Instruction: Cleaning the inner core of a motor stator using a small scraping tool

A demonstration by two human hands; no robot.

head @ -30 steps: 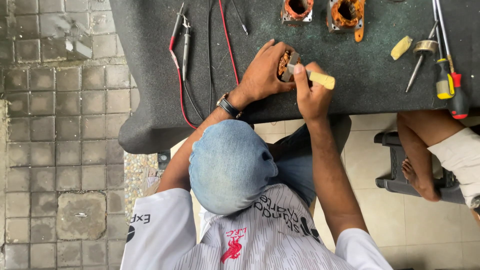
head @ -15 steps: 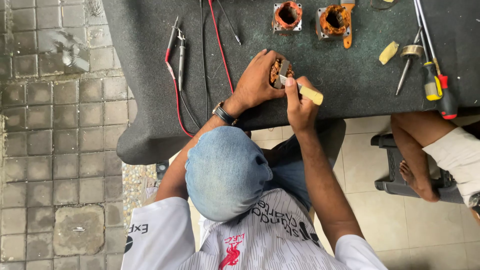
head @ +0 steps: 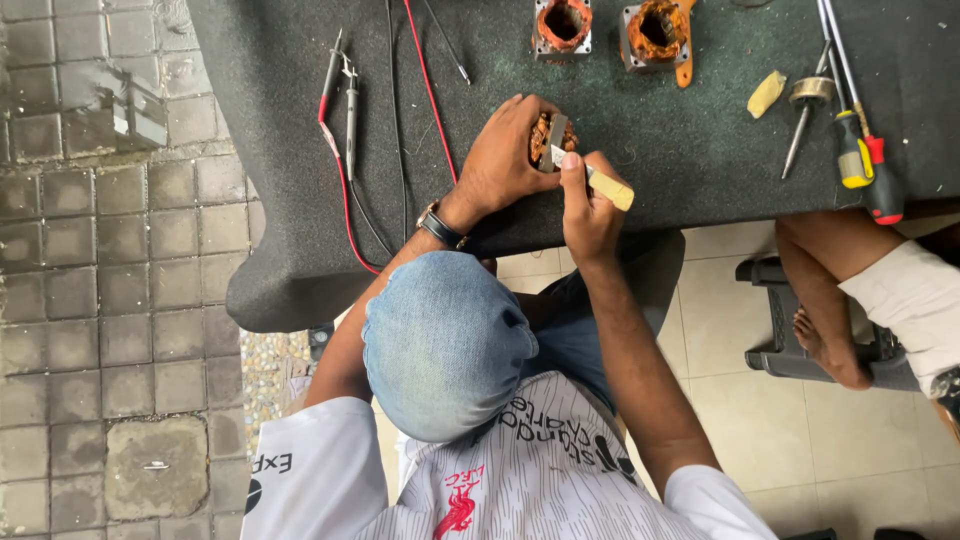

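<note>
My left hand (head: 505,160), a watch on its wrist, grips a small motor stator (head: 545,135) with copper windings, holding it on the dark felt-covered table (head: 640,160). My right hand (head: 590,215) holds a tool with a pale yellow handle (head: 612,188). The tool's metal tip rests against the stator's near side, by my right thumb. The two hands meet over the table's front edge. My cap-covered head hides my lap below them.
Two more stators (head: 562,25) (head: 655,30) stand at the table's far edge. Red and black meter probes (head: 340,95) with their leads lie to the left. Screwdrivers (head: 860,150) and a yellow wedge (head: 766,93) lie to the right. Another person's bare leg (head: 825,300) rests on a stool.
Both hands stay on the stator and the tool. The tool handle has dipped slightly toward me, and the view has drifted a little.
</note>
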